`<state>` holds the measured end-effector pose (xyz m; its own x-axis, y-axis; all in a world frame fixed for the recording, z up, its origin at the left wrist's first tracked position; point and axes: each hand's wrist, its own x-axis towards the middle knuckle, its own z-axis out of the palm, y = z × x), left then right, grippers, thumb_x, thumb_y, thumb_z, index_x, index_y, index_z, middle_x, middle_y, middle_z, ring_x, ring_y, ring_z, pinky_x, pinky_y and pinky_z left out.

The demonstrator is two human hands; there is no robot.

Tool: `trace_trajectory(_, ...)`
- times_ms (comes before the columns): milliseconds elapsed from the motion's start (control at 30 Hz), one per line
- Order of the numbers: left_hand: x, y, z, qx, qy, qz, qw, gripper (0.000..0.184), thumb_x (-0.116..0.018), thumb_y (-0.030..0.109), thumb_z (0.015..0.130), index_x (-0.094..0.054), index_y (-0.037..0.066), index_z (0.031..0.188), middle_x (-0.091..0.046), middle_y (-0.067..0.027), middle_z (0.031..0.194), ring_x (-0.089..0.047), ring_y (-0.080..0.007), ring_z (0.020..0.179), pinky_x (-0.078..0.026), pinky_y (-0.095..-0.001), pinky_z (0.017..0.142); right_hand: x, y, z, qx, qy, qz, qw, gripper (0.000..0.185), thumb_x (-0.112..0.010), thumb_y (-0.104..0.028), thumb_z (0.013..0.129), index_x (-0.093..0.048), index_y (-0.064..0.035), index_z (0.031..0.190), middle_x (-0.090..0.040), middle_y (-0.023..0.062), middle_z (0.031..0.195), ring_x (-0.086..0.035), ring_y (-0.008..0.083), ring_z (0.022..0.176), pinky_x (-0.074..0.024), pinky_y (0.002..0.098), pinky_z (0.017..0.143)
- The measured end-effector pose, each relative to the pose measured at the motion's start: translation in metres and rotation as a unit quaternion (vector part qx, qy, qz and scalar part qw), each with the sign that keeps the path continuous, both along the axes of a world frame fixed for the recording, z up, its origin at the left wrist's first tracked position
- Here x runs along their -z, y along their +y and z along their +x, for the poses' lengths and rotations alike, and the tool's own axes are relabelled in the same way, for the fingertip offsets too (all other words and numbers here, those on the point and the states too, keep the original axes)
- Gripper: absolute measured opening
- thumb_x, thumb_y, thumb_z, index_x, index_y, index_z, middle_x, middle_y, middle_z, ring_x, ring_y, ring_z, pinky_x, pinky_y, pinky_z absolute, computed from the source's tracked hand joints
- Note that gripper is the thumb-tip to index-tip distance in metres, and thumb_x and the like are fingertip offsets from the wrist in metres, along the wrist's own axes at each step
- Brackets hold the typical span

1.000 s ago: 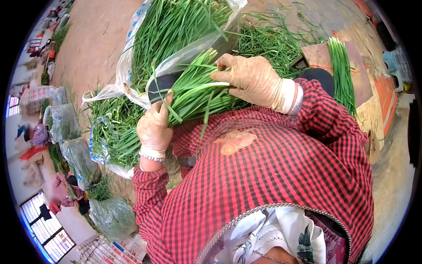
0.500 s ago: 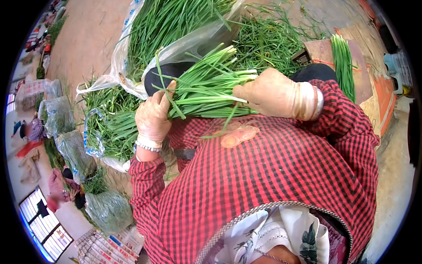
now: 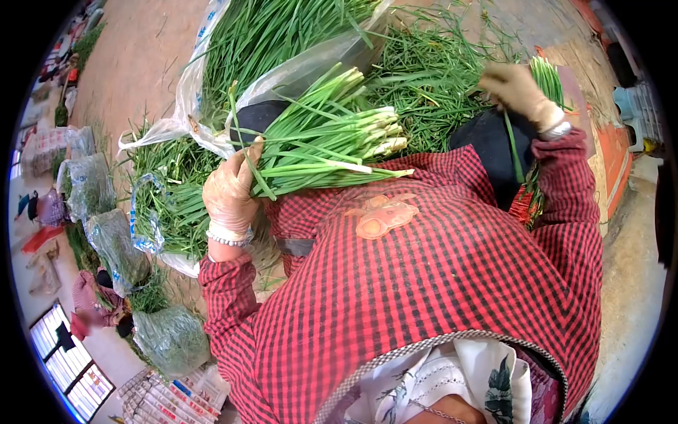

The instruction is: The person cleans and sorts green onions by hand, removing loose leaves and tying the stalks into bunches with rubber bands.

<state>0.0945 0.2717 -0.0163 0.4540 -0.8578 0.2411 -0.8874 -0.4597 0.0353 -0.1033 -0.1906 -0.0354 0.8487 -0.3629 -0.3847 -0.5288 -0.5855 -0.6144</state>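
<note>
While one bunch (image 3: 304, 145) lies over the smock (image 3: 424, 283), clasped in the closed left hand (image 3: 233, 187), its pale ends (image 3: 385, 131) project freely, a gap separating them from the right hand (image 3: 519, 92). That hand, fingers curled, holds one leaf (image 3: 514, 150). One bundle (image 3: 546, 76) and one open bag (image 3: 300, 71) lie beyond.

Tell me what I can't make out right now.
In the head view:
Left hand: some fingers hidden by the held bunch.
Right hand: blurred, so its exact grip is unclear.
Bagged greens: cut off by the top edge.
Far-left co-worker: too small and blurred for detail.
</note>
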Motion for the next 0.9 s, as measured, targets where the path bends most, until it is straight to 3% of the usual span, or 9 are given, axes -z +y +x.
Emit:
trace_trajectory(67, -0.004, -0.004, -0.002, -0.004, -0.018, 0.053, 0.998, 0.076, -0.076, 0.009, 0.058, -0.055, 0.022, 0.131, -0.065, -0.0026, 0.103, -0.063, -0.0261, 0.079, -0.05, -0.0375, 0.064, 0.006, 0.029, 0.009, -0.205, -0.054, -0.117, 0.97, 0.038, -0.063, -0.031, 0.091, -0.065, -0.0008, 0.113, -0.07, 0.0146, 0.092, -0.068, 0.0214, 0.083, -0.0519, 0.0297, 0.076)
trace_trajectory(100, -0.006, -0.006, -0.003, 0.008, -0.028, 0.059, 0.998, 0.074, -0.074, 0.009, 0.061, -0.054, 0.022, 0.131, -0.064, -0.0027, 0.103, -0.063, -0.0257, 0.078, -0.05, -0.0376, 0.062, 0.003, 0.045, 0.026, -0.195, -0.047, -0.047, 0.979, 0.056, -0.06, -0.051, 0.087, -0.067, -0.0004, 0.11, -0.069, 0.0178, 0.096, -0.065, 0.0265, 0.092, -0.05, 0.0348, 0.084)
trace_trajectory(267, -0.009, -0.016, -0.007, 0.05, -0.021, 0.074, 0.996, 0.065, -0.066, 0.006, 0.069, -0.054, 0.021, 0.131, -0.063, -0.0033, 0.106, -0.063, -0.0253, 0.078, -0.05, -0.0378, 0.063, -0.018, 0.138, 0.085, -0.291, -0.096, 0.099, 0.947, 0.059, -0.062, -0.055, 0.084, -0.069, 0.0009, 0.103, -0.069, 0.0183, 0.099, -0.065, 0.0305, 0.092, -0.0498, 0.0366, 0.081)
trace_trajectory(467, 0.001, -0.005, -0.007, 0.038, 0.002, 0.096, 0.995, 0.072, -0.066, 0.006, 0.07, -0.048, 0.022, 0.137, -0.063, -0.0025, 0.107, -0.062, -0.0248, 0.08, -0.05, -0.0374, 0.065, -0.014, 0.159, 0.078, -0.299, -0.239, 0.135, 0.914, 0.04, -0.064, -0.039, 0.088, -0.066, -0.0005, 0.095, -0.068, 0.0119, 0.085, -0.066, 0.0237, 0.079, -0.0504, 0.0352, 0.071)
trace_trajectory(600, 0.005, -0.006, -0.009, 0.011, 0.041, 0.017, 0.999, 0.068, -0.072, 0.013, 0.067, -0.055, 0.018, 0.132, -0.067, -0.008, 0.104, -0.065, -0.0286, 0.085, -0.052, -0.0372, 0.069, -0.056, 0.13, 0.047, -0.177, -0.093, 0.433, 0.879, 0.024, -0.059, -0.023, 0.093, -0.062, 0.0007, 0.093, -0.064, 0.0033, 0.08, -0.065, 0.0101, 0.071, -0.0517, 0.023, 0.061)
trace_trajectory(800, 0.006, -0.007, -0.012, -0.037, 0.092, -0.015, 0.995, 0.066, -0.074, 0.014, 0.068, -0.056, 0.013, 0.131, -0.068, -0.0093, 0.106, -0.066, -0.0307, 0.087, -0.052, -0.0368, 0.072, -0.051, 0.059, -0.007, -0.042, -0.147, 0.35, 0.924, 0.024, -0.062, -0.024, 0.091, -0.059, -0.0008, 0.098, -0.063, 0.005, 0.086, -0.062, 0.0085, 0.063, -0.0499, 0.0208, 0.058)
trace_trajectory(833, 0.007, -0.007, -0.012, -0.039, 0.098, -0.032, 0.994, 0.066, -0.074, 0.013, 0.067, -0.057, 0.013, 0.131, -0.068, -0.0097, 0.107, -0.067, -0.0305, 0.089, -0.052, -0.0368, 0.073, -0.051, 0.062, -0.002, -0.004, -0.037, 0.284, 0.958, 0.031, -0.064, -0.027, 0.09, -0.059, 0.0, 0.104, -0.064, 0.0046, 0.089, -0.062, 0.0084, 0.068, -0.0485, 0.022, 0.059)
trace_trajectory(867, 0.009, -0.008, -0.01, -0.039, 0.104, -0.05, 0.993, 0.067, -0.075, 0.012, 0.066, -0.057, 0.014, 0.131, -0.068, -0.01, 0.108, -0.067, -0.0303, 0.09, -0.053, -0.0369, 0.075, -0.015, 0.055, -0.007, -0.11, -0.187, -0.025, 0.976, 0.04, -0.068, -0.03, 0.087, -0.059, 0.0004, 0.111, -0.063, 0.0025, 0.087, -0.061, 0.0078, 0.072, -0.0467, 0.0226, 0.06)
trace_trajectory(900, 0.009, -0.008, -0.009, -0.045, 0.1, -0.04, 0.993, 0.066, -0.074, 0.01, 0.066, -0.057, 0.015, 0.13, -0.067, -0.0106, 0.109, -0.067, -0.0298, 0.094, -0.053, -0.0365, 0.077, -0.02, 0.062, -0.005, -0.076, -0.168, -0.028, 0.982, 0.043, -0.07, -0.03, 0.086, -0.059, 0.0002, 0.113, -0.062, 0.0026, 0.087, -0.06, 0.0077, 0.073, -0.0466, 0.0236, 0.06)
